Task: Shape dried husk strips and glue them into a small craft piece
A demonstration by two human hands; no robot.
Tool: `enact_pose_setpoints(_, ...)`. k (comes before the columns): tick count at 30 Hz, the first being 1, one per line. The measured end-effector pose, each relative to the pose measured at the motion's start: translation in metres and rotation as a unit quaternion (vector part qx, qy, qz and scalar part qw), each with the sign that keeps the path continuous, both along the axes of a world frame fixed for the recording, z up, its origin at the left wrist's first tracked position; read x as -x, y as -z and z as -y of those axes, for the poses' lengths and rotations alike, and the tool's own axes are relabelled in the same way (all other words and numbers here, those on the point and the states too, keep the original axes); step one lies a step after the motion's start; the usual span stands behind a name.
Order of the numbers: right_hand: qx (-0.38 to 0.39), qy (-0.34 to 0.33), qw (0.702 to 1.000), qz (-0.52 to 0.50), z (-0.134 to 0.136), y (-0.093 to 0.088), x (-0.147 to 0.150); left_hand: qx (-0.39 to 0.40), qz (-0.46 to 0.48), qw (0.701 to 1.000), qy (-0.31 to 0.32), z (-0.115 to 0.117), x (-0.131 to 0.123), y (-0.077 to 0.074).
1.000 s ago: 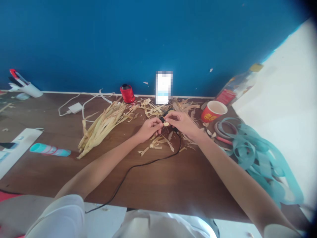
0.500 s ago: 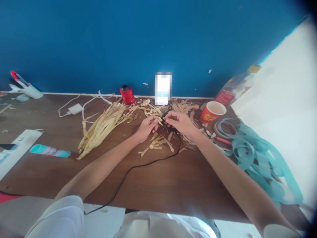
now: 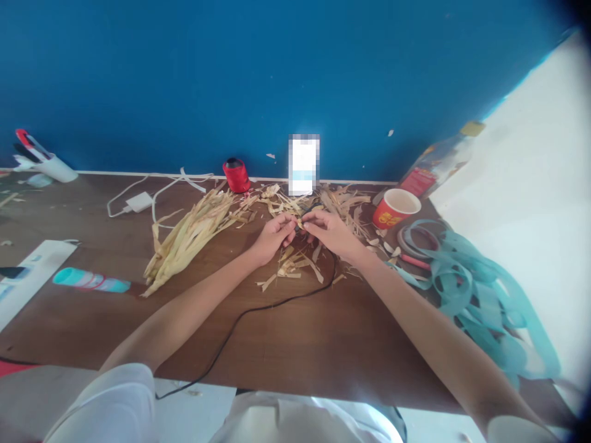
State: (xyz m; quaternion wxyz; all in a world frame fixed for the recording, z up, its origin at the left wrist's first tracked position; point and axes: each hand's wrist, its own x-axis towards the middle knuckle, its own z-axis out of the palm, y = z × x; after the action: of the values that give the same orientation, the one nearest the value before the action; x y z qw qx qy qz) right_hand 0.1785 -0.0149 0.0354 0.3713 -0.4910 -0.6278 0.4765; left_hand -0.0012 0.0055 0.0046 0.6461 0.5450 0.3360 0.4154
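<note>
Close together over the middle of the table, both hands pinch at one small yellowish piece of dried corn husk (image 3: 300, 223). My left hand (image 3: 276, 237) has its fingers closed on the piece's left side. From the right, my right hand (image 3: 330, 232) grips it between thumb and fingertips. A dark object with a black cord (image 3: 277, 303) lies behind and under the right fingers, mostly hidden. Torn husk strips (image 3: 295, 263) lie below the hands. To the left rests a bundle of dried corn husks (image 3: 189, 239).
Behind the hands a lit phone (image 3: 303, 165) leans on the blue wall, with a red spool (image 3: 236, 176) to its left. At right are a red paper cup (image 3: 388, 215), a plastic bottle (image 3: 429, 166) and tangled teal ribbon (image 3: 489, 286). A white charger (image 3: 139, 202) lies back left.
My right hand has moved slightly left, closer to my left hand. The fingertips now nearly meet at the husk piece. Otherwise the view shifts only a little.
</note>
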Motion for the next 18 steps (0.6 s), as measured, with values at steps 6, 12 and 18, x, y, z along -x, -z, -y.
enact_pose_setpoints(6,-0.011,0.013,1.0,-0.02,-0.0001,-0.0019,-0.0001,-0.002,-0.029,0.999,0.02,0.002,-0.0005,-0.0033)
enact_pose_setpoints(12,-0.061,0.017,0.998,-0.023,-0.0015,-0.0016,-0.0022,-0.011,-0.049,0.998,0.041,0.003,0.0001,-0.0048)
enact_pose_setpoints(18,-0.096,0.019,0.995,0.01,-0.0009,-0.0053,-0.0054,-0.022,-0.077,0.995,0.056,0.0035,0.0007,-0.0047)
